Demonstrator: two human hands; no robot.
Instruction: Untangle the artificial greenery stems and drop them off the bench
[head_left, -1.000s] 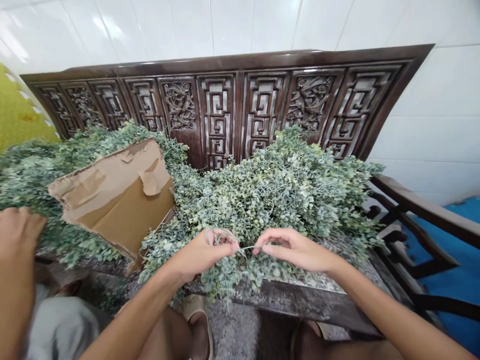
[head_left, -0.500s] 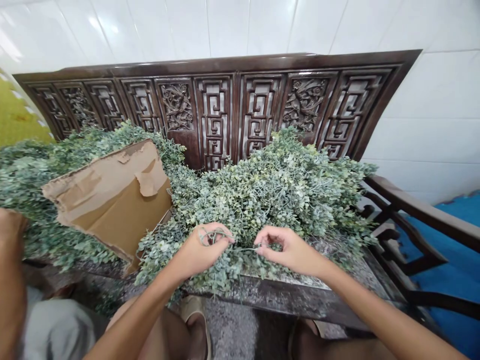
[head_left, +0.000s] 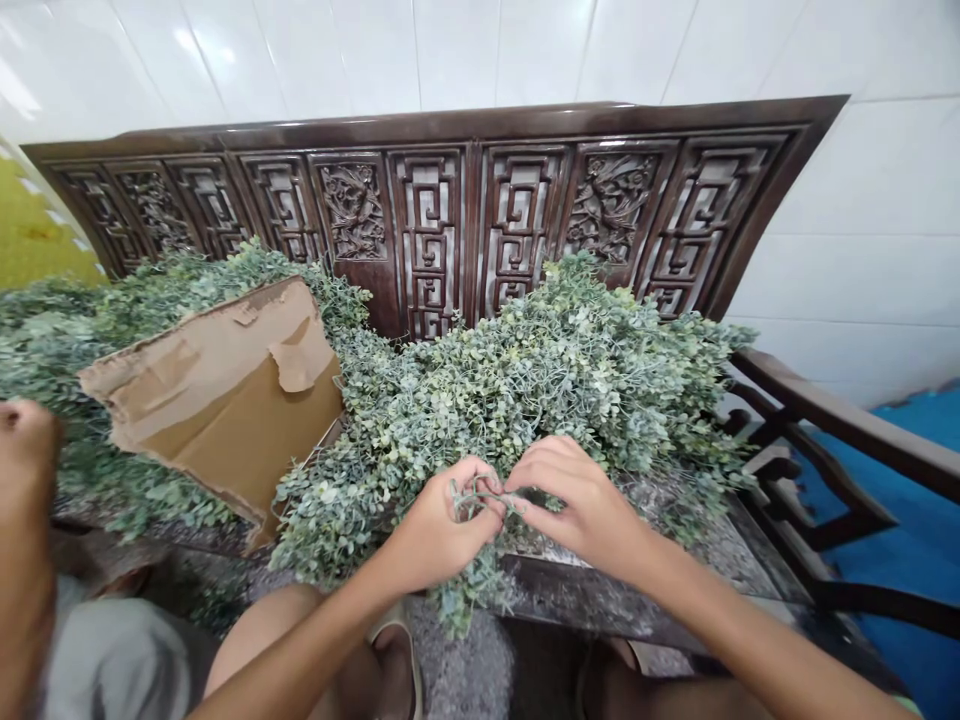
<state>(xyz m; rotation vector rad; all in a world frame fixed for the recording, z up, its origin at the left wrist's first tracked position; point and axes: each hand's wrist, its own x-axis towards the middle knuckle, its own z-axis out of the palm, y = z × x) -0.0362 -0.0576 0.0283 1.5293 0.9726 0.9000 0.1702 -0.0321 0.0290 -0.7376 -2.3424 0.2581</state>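
Pinching a thin green stem (head_left: pixel 474 496) between both hands, I have them close together at 6 o'clock. My left hand (head_left: pixel 442 527) curls narrowly around its wiry loops; my right hand (head_left: pixel 581 500) has thumb and fingertips closed on the same strand, almost touching the left. Just beyond my fingers, the leaves (head_left: pixel 555 370) spread from the middle toward 3 o'clock in a bushy heap of small, rounded blades, powdery green with yellowish tips. One leafy sprig (head_left: pixel 466 595) droops over the seat edge at 6 o'clock. At 9 o'clock a torn piece of cardboard (head_left: pixel 247 425) leans among more leaves, brown, with ragged edges and a peeled paper flap. The bench (head_left: pixel 375 128) is dark, glossy wood, its back at 12 o'clock carved with square scrolls and lacy panels, before smooth white tiles (head_left: pixel 450 50). Its curved armrest (head_left: pixel 840 415) stands at 3 o'clock, beside a blue sheet (head_left: pixel 915 560) around 4. Another person's hand (head_left: pixel 30 445), loosely bent, shows between 8 and 9 o'clock.
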